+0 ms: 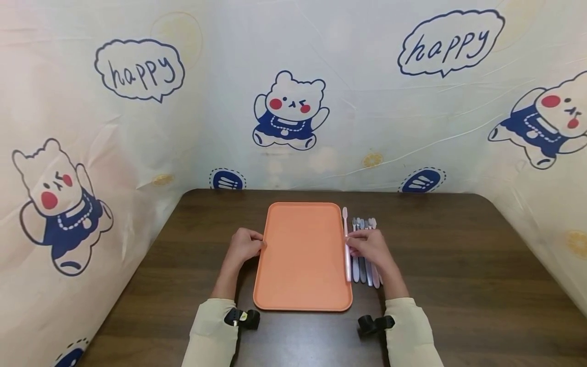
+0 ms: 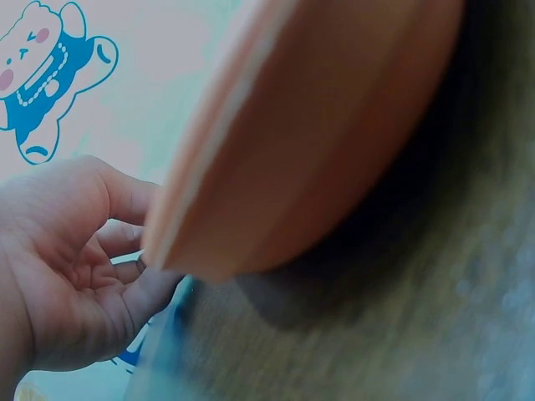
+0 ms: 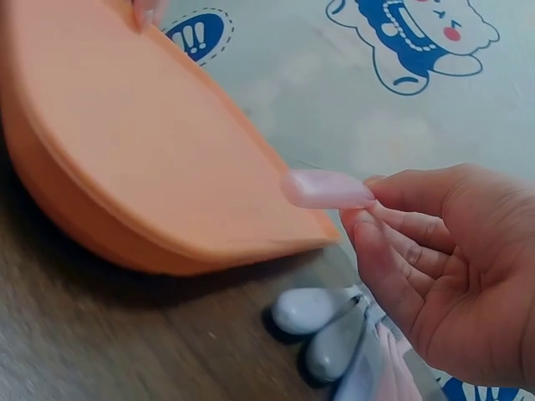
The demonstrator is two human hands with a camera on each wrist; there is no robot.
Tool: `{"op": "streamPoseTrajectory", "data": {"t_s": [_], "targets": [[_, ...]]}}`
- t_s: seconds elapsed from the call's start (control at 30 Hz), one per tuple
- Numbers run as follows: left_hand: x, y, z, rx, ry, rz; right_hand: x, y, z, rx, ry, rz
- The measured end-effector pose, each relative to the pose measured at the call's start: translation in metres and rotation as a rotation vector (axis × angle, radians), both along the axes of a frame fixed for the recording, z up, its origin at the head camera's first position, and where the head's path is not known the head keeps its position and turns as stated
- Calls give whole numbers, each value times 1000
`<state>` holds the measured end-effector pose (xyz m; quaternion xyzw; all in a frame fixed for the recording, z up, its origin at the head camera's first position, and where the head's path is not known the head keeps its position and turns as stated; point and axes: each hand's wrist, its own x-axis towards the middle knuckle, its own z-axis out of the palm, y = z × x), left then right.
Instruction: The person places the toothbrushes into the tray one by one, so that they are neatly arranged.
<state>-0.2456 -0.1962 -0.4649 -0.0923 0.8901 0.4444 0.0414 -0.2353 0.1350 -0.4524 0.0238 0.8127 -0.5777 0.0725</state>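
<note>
An orange tray [image 1: 302, 255] lies lengthwise on the wooden table. At its left rim my left hand [image 1: 246, 244] pinches the edge between thumb and fingers, as the left wrist view also shows. Over the tray's right edge, my right hand [image 1: 370, 247] holds a pale pink toothbrush [image 1: 347, 267] by the middle of its handle, bristle end pointing away from me. In the right wrist view the handle end of this toothbrush [image 3: 326, 189] sticks out from between thumb and fingertips. Several more toothbrushes [image 1: 363, 272] lie side by side just right of the tray, partly hidden under my right hand.
The dark brown table [image 1: 458, 265] extends on both sides of the tray. Behind and beside it hangs a pale curtain [image 1: 367, 117] printed with bears and the word "happy". Each wrist carries a small black camera [image 1: 369, 325].
</note>
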Motion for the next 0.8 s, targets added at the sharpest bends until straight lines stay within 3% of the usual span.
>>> {"op": "streamPoseTrajectory", "data": {"t_s": [0.3,0.8], "targets": [[2,-1,2,17,2,-5,0,-14,0,-41,2,33],[-6,3,5,5,10,3,-9,-38,3,-75,-11,40]]}}
